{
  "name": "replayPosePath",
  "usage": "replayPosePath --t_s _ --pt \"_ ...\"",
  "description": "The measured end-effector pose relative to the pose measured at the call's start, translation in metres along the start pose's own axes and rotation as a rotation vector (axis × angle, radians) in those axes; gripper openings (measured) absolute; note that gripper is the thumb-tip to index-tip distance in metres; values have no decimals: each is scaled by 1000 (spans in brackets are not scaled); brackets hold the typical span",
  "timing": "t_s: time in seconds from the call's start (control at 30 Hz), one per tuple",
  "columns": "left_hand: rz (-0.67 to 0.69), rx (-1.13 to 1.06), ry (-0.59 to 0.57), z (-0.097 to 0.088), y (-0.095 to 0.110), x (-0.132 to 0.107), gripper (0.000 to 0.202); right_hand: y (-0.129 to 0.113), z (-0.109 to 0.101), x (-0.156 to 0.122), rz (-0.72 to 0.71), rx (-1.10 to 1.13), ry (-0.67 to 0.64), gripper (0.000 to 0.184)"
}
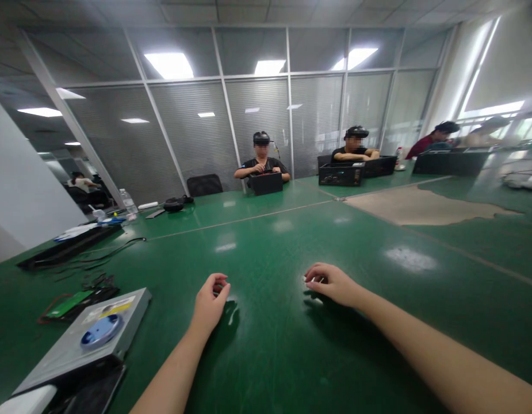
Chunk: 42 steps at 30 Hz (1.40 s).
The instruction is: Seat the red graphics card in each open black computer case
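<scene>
My left hand (211, 300) hovers just over or rests on the green table (270, 345), left of the middle. Its fingers are loosely curled, with a gap to the thumb and nothing visible in it. To the right, my right hand (335, 284) is bent inward, thumb and fingers curved apart. A small pale spot shows at its fingertips; whether it is an object or a reflection I cannot tell. Nearest my left hand lies a silver disc drive (87, 333) with a round blue dish (102, 331) on top.
Behind the drive lie a green circuit board (69, 305) and black cables. A long black panel (71, 244) and a plastic bottle (128, 204) stand farther left. Several people sit across the table behind black cases (267, 184). A beige patch (421, 206) marks the right side.
</scene>
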<state>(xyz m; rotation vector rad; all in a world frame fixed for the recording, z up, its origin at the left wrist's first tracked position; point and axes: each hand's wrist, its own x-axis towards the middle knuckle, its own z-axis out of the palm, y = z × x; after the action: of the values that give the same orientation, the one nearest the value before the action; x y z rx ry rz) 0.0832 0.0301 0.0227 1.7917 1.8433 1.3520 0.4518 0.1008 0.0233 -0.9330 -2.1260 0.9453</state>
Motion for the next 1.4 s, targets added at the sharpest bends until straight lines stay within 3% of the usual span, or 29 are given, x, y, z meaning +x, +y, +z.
replayPosePath --t_s 0.27,0.7,0.93,1.4 --pt "36 62 27 -1 5 1 30 -4 1 0 -32 12 22 10" --pt "27 65 -21 -1 -2 4 30 -16 0 -4 -112 -13 59 17" --pt "48 108 -35 0 2 4 29 -23 -4 -5 -200 27 159 17" --pt "18 148 -75 -1 -1 5 33 -19 -3 -3 -118 35 116 18"
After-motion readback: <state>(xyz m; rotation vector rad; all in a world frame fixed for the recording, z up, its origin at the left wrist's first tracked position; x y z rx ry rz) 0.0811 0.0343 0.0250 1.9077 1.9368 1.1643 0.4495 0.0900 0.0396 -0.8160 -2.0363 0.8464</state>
